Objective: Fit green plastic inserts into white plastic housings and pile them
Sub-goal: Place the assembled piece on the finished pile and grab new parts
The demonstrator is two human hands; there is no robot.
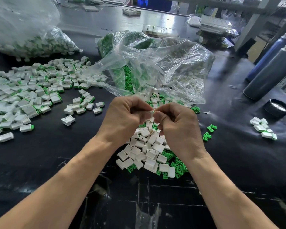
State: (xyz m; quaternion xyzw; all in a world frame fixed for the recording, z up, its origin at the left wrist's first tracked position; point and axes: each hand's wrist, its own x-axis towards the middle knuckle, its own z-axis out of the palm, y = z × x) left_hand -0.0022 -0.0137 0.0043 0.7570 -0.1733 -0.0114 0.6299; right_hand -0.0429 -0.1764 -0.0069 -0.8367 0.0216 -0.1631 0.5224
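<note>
across the whole view runs your black worktable (48,154), glossy and scuffed near you. at far left a big clear bag (23,27) bulges with assembled pieces. in the middle, just beyond your hands, a second clear bag (155,63) lies open and crumpled, with green inserts and white housings showing through it. to the left spreads the finished pile (28,90), white housings with green ends, loose and scattered toward the middle. right below your hands lies the heap of empty white housings (145,147), with loose green inserts (178,169) under and around its near right edge. at the right edge lean two dark cylinders (269,70), and a black cap (276,107) lies just near them. a small cluster of assembled pieces (263,128) lies at the right, well apart from the rest, and two stray green inserts (209,132) lie between it and the heap.

your left hand (124,119) and right hand (178,124) meet above the heap, both with fingers curled. your left hand pinches a white housing (150,114) at its fingertips. your right hand's fingertips press in against that housing; you cannot tell what, if anything, they hold.
</note>
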